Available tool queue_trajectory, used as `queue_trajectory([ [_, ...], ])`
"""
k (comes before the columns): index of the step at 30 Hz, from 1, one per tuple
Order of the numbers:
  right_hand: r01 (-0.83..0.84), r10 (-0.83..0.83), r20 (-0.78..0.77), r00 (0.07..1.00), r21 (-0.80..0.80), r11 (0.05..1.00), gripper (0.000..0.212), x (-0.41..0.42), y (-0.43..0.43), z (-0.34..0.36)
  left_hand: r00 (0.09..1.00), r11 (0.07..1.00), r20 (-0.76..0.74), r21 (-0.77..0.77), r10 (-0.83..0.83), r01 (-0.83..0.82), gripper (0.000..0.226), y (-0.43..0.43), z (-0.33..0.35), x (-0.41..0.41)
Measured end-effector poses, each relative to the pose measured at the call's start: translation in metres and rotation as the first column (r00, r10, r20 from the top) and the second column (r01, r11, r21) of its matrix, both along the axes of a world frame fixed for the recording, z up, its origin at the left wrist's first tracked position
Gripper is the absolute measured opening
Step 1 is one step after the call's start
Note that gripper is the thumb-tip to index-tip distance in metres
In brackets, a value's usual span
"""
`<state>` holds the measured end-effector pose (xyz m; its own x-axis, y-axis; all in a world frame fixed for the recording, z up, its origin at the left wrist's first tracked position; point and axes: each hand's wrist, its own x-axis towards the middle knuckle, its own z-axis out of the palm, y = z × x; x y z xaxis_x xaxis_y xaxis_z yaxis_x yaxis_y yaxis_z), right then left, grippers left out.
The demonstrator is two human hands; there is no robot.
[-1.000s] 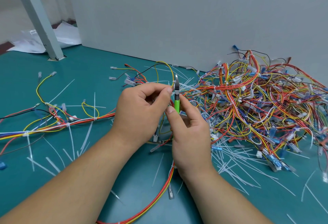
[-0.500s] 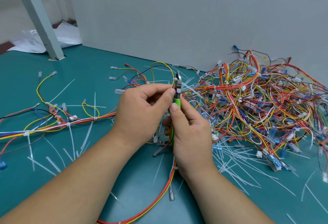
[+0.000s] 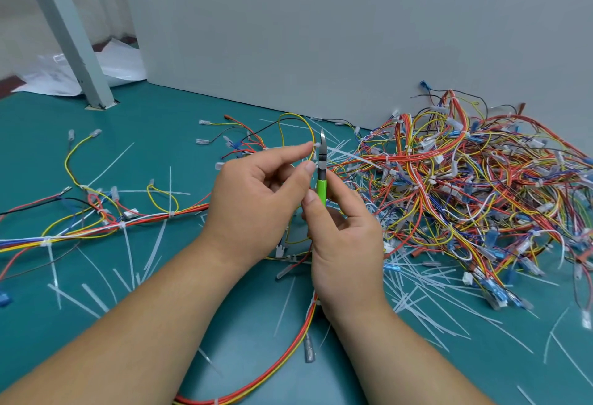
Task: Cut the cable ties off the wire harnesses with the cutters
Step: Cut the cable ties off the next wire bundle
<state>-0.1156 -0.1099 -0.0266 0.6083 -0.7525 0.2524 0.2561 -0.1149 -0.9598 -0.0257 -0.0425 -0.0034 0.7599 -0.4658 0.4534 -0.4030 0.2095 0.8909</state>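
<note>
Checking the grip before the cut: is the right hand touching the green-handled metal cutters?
Touching. The head view shows the right hand curled around the green-handled metal cutters, thumb on the handle.

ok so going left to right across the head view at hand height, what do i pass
spread-out wire harness → left hand holding a yellow wire → cutters gripped by the right hand → tangled pile of harnesses

Teal floor (image 3: 160, 109) meets grey wall (image 3: 321, 35); slanted grey post (image 3: 64, 29) left.
</note>
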Motion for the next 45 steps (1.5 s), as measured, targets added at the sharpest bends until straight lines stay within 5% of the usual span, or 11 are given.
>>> queue_trajectory([
  [10, -0.009, 0.009, -0.002, 1.0, -0.034, 0.999, 0.022, -0.002, -0.002, -0.001, 0.998, 0.999, -0.037, 0.0, -0.046, 0.046, 0.021, 0.001, 0.002, -0.003],
  [14, -0.026, 0.026, -0.046, 0.999, 0.012, 1.0, 0.04, -0.001, -0.004, -0.002, 0.998, 0.999, -0.038, 0.005, -0.04, 0.04, 0.021, -0.001, 0.001, -0.001],
  [26, -0.085, 0.086, -0.004, 0.996, 0.03, 0.996, 0.022, -0.003, -0.003, -0.001, 0.998, 0.998, -0.063, 0.06, -0.003, 0.006, 0.01, -0.002, -0.004, 0.006],
  [31, -0.08, 0.08, 0.002, 0.997, 0.148, 0.986, 0.032, -0.002, -0.004, -0.002, 0.995, 1.0, -0.102, 0.012, 0.0, 0.002, 0.005, -0.003, -0.002, 0.006],
  [37, -0.041, 0.003, 0.125, 0.992, 0.304, 0.952, 0.013, 0.0, -0.008, -0.003, 0.986, 0.994, -0.127, 0.004, 0.107, -0.108, 0.012, -0.002, 0.001, 0.008],
  [41, 0.017, -0.025, 0.06, 0.998, 0.118, 0.993, 0.035, 0.0, -0.006, -0.004, 0.973, 0.993, -0.203, -0.023, 0.107, -0.114, 0.027, -0.002, 0.004, 0.008],
  [45, 0.016, -0.015, 0.028, 0.999, -0.021, 1.0, 0.033, 0.001, -0.002, -0.004, 0.978, 0.997, -0.2, -0.032, 0.056, -0.063, 0.026, 0.0, 0.007, 0.005],
])
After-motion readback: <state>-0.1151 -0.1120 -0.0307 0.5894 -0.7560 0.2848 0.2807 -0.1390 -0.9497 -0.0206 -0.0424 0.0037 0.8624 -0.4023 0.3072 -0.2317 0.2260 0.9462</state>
